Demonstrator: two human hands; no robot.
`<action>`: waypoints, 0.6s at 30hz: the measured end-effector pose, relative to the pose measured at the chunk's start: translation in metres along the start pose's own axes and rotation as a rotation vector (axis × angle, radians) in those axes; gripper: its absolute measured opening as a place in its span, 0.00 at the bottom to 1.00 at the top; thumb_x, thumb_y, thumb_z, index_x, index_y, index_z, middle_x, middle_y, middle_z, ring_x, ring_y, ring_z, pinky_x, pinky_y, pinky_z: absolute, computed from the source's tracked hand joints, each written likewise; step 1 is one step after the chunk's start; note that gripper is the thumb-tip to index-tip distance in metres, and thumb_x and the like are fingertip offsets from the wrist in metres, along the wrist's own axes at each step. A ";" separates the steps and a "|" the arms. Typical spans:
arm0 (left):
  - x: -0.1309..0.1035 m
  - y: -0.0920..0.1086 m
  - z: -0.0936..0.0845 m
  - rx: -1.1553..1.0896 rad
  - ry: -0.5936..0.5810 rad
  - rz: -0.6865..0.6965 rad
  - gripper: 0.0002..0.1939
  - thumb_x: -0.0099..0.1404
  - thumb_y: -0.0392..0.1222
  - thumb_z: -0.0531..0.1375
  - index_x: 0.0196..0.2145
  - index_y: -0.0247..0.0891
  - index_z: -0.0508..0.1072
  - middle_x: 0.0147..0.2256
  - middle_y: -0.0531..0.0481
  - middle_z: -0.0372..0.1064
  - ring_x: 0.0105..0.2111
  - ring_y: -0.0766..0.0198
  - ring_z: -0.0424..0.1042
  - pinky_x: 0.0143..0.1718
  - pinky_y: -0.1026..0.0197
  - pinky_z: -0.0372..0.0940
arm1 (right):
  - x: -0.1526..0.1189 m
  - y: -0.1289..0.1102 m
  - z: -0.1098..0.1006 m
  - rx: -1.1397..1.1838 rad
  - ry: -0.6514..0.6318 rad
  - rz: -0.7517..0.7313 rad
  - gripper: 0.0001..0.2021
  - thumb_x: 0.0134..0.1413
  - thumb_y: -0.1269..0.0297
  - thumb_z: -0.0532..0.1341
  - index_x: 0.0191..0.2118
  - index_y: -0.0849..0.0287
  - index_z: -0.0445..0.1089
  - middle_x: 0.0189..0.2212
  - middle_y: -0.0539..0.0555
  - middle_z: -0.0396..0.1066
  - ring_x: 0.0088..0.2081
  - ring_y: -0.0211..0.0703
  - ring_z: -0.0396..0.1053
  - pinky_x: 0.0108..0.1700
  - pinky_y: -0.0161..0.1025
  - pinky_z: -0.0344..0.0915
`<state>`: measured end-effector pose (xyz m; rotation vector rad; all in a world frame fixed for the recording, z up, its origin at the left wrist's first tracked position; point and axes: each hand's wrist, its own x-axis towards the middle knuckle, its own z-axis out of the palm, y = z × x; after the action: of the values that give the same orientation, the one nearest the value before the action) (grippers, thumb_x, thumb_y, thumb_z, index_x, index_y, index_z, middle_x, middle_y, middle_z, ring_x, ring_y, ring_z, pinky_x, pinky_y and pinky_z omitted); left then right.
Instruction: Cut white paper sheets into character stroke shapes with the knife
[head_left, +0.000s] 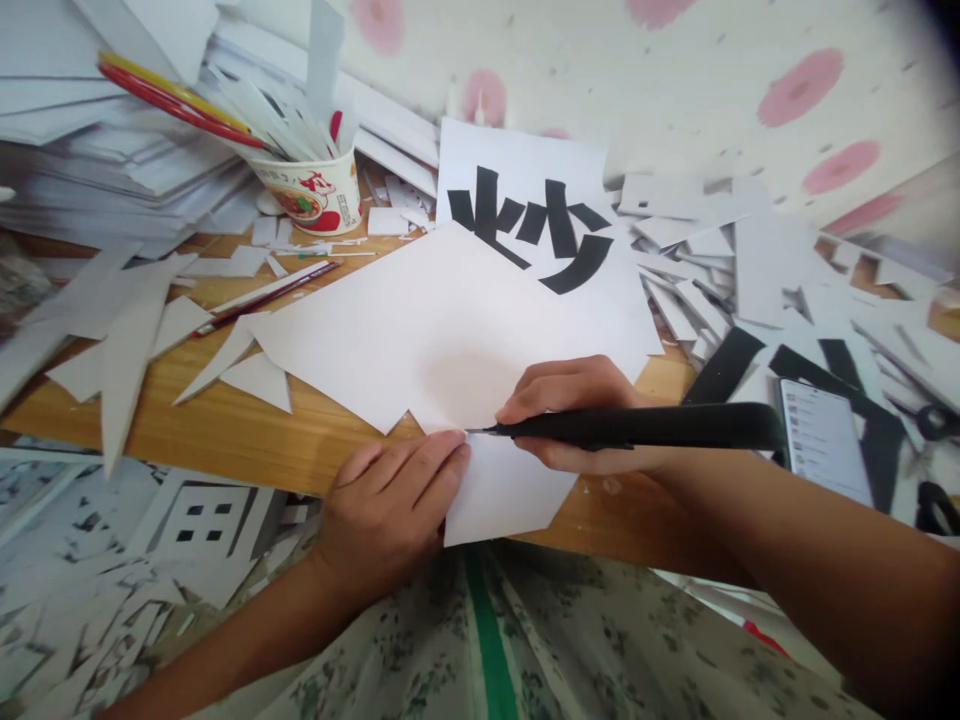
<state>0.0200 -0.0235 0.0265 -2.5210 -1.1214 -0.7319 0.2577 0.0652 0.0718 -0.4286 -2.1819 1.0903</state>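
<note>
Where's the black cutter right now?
Head view, right of centre: the black cutter is in the right hand, its tip at the white sheet beside the left hand.

A single head-worn camera looks forward and down from the wearer's side of the bench (210, 435), close above the hands (390, 495), framing lap (570, 640) to pink-spotted wall (705, 60).

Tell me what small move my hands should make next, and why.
I'd probably slide your left hand a little away from the black cutter before cutting: its thin tip sits right beside your left fingers at the white sheet, and your right hand already grips the handle.
</note>
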 end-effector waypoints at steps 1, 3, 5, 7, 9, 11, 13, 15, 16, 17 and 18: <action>0.000 0.000 0.000 0.006 0.008 0.002 0.17 0.60 0.28 0.56 0.46 0.35 0.74 0.49 0.46 0.76 0.39 0.56 0.76 0.36 0.53 0.60 | -0.001 0.000 0.000 -0.010 -0.003 -0.010 0.11 0.51 0.75 0.63 0.42 0.59 0.73 0.33 0.54 0.74 0.33 0.38 0.73 0.35 0.34 0.70; 0.000 0.000 0.001 0.016 0.028 0.004 0.17 0.59 0.28 0.56 0.46 0.35 0.74 0.48 0.46 0.76 0.38 0.56 0.76 0.35 0.53 0.59 | -0.003 0.000 -0.001 -0.019 -0.004 -0.026 0.12 0.51 0.74 0.63 0.43 0.59 0.73 0.33 0.53 0.74 0.33 0.37 0.73 0.35 0.34 0.70; 0.000 0.000 0.002 0.023 0.042 -0.001 0.17 0.59 0.28 0.57 0.46 0.35 0.74 0.48 0.47 0.76 0.38 0.57 0.76 0.35 0.53 0.59 | -0.005 0.000 -0.001 -0.026 -0.004 -0.015 0.12 0.52 0.73 0.63 0.43 0.58 0.73 0.34 0.53 0.74 0.33 0.36 0.73 0.36 0.33 0.69; 0.000 0.001 0.002 0.031 0.054 -0.007 0.17 0.59 0.28 0.57 0.46 0.36 0.74 0.47 0.47 0.77 0.37 0.57 0.77 0.35 0.53 0.59 | -0.006 0.001 -0.001 -0.023 -0.003 0.008 0.12 0.52 0.73 0.63 0.44 0.57 0.73 0.34 0.53 0.74 0.33 0.36 0.73 0.36 0.33 0.69; 0.000 0.001 0.002 0.035 0.061 -0.012 0.17 0.59 0.28 0.56 0.45 0.37 0.74 0.46 0.49 0.77 0.37 0.58 0.77 0.35 0.53 0.59 | -0.008 0.002 -0.002 -0.011 -0.007 0.023 0.12 0.52 0.72 0.64 0.44 0.57 0.73 0.34 0.53 0.74 0.34 0.36 0.73 0.37 0.33 0.69; 0.000 0.001 0.002 0.035 0.057 -0.017 0.17 0.59 0.28 0.57 0.45 0.38 0.74 0.46 0.49 0.77 0.38 0.58 0.77 0.35 0.53 0.59 | -0.010 0.003 -0.003 0.010 -0.011 0.016 0.12 0.52 0.72 0.64 0.44 0.57 0.73 0.34 0.53 0.74 0.33 0.36 0.73 0.36 0.33 0.69; 0.001 0.002 0.002 0.035 0.050 -0.020 0.17 0.59 0.28 0.57 0.45 0.38 0.74 0.46 0.50 0.77 0.38 0.58 0.77 0.35 0.53 0.58 | -0.014 0.003 -0.006 0.013 -0.001 0.004 0.13 0.52 0.73 0.64 0.45 0.58 0.73 0.34 0.54 0.74 0.33 0.36 0.73 0.35 0.33 0.70; 0.002 0.002 0.002 0.036 0.055 -0.020 0.17 0.59 0.27 0.57 0.45 0.39 0.74 0.46 0.50 0.77 0.37 0.58 0.77 0.35 0.53 0.58 | -0.019 0.002 -0.010 0.004 0.011 0.005 0.13 0.52 0.74 0.63 0.45 0.59 0.73 0.34 0.55 0.74 0.33 0.37 0.74 0.34 0.33 0.70; 0.002 0.002 0.002 0.036 0.063 -0.019 0.17 0.59 0.27 0.57 0.45 0.39 0.74 0.46 0.50 0.78 0.37 0.58 0.77 0.35 0.53 0.58 | -0.021 0.002 -0.012 -0.002 0.014 0.012 0.13 0.52 0.74 0.63 0.45 0.58 0.73 0.35 0.55 0.74 0.33 0.38 0.74 0.34 0.33 0.70; 0.003 0.002 0.002 0.035 0.068 -0.019 0.17 0.59 0.27 0.56 0.44 0.39 0.74 0.45 0.50 0.78 0.37 0.59 0.77 0.34 0.53 0.58 | -0.024 0.001 -0.014 -0.007 0.007 0.023 0.14 0.52 0.74 0.64 0.45 0.58 0.73 0.35 0.55 0.75 0.33 0.38 0.74 0.34 0.34 0.70; 0.003 0.002 0.002 0.034 0.072 -0.020 0.18 0.59 0.27 0.56 0.44 0.39 0.74 0.45 0.51 0.78 0.37 0.59 0.77 0.34 0.53 0.58 | -0.026 0.001 -0.016 -0.008 -0.009 0.037 0.14 0.52 0.73 0.64 0.46 0.56 0.73 0.36 0.55 0.75 0.34 0.39 0.74 0.35 0.34 0.71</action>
<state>0.0237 -0.0221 0.0260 -2.4381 -1.1265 -0.7952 0.2874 0.0609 0.0679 -0.4700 -2.1945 1.1053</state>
